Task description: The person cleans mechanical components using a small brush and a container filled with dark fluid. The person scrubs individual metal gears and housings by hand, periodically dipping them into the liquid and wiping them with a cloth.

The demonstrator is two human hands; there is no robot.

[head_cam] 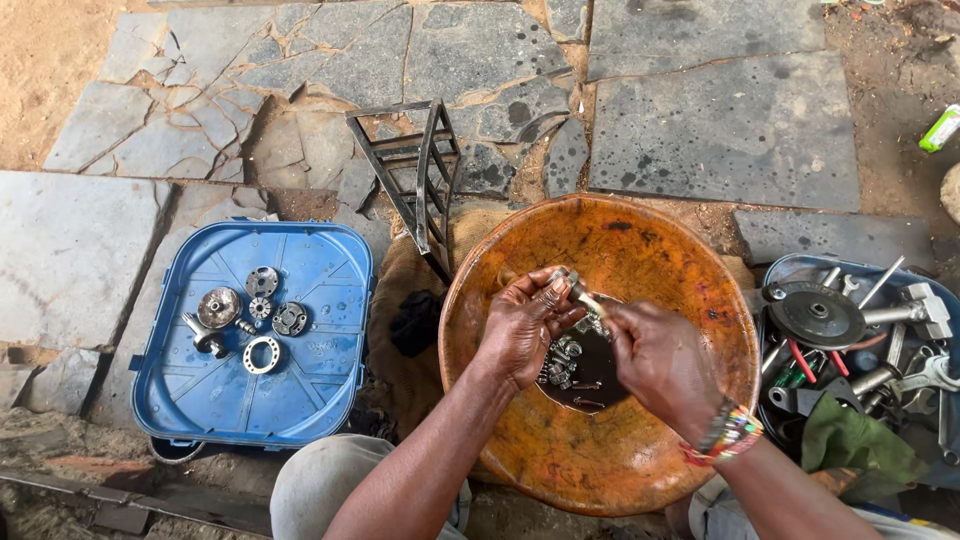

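- The left hand (pixel 522 325) and the right hand (pixel 655 357) meet over the centre of the orange bowl (pixel 640 250), low in the middle of the frame.
- The left fingers are closed on a small metal bolt (pixel 580 291); the right fingertips touch its lower end. What more the right hand holds I cannot tell.
- Under the hands, at the bowl's bottom, lie nuts and bolts (pixel 565 365) in dark oily liquid.
- On the left of the frame lies a blue plastic lid (pixel 320 390) with round metal parts (pixel 245 310) on it.
- At the right edge a blue tray (pixel 790 268) holds tools (pixel 900 345) and a green cloth (pixel 860 440).
- A metal frame (pixel 420 170) stands on the stone slabs (pixel 720 120) above the bowl.
- A beaded bracelet (pixel 730 432) is on the right wrist.
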